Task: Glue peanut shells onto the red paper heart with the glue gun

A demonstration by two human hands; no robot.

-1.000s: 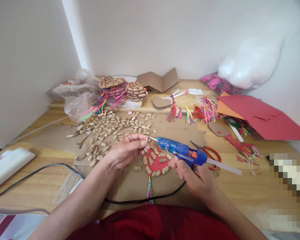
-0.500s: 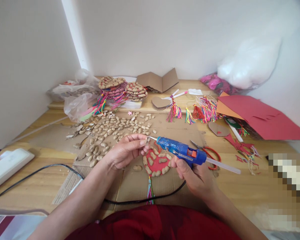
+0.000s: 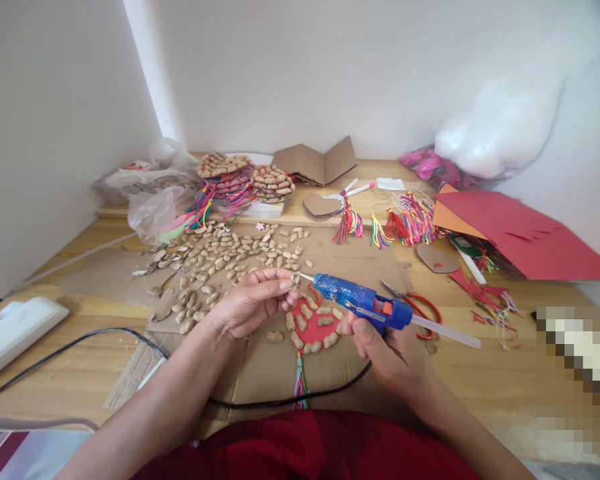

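Observation:
Between the thumb and fingers of my left hand [image 3: 257, 299] is a peanut [image 3: 295, 283], partly hidden by the fingertips. My right hand [image 3: 387, 350] grips a blue hot glue gun [image 3: 350, 295] by its handle, and the nozzle tip meets the peanut or sits right beside it. A clear glue stick [image 3: 445, 331] sticks out of the gun's back. Below both hands lies a red heart [image 3: 307, 331] with peanuts around its edge and several inside, partly covered by the left fingers. A colourful tassel [image 3: 300, 380] hangs from its lower point.
Many loose peanuts [image 3: 230, 257] spread over the cardboard [image 3: 267, 373] at left. Orange-handled scissors [image 3: 427, 313] lie behind the gun. Its black cord [image 3: 290, 403] crosses the front. Finished peanut hearts [image 3: 273, 183], bundled tassels [image 3: 415, 220] and red paper [image 3: 545, 233] are at the back.
Almost nothing differs. Both hands keep the same position, with the glue gun's nozzle still at the peanut.

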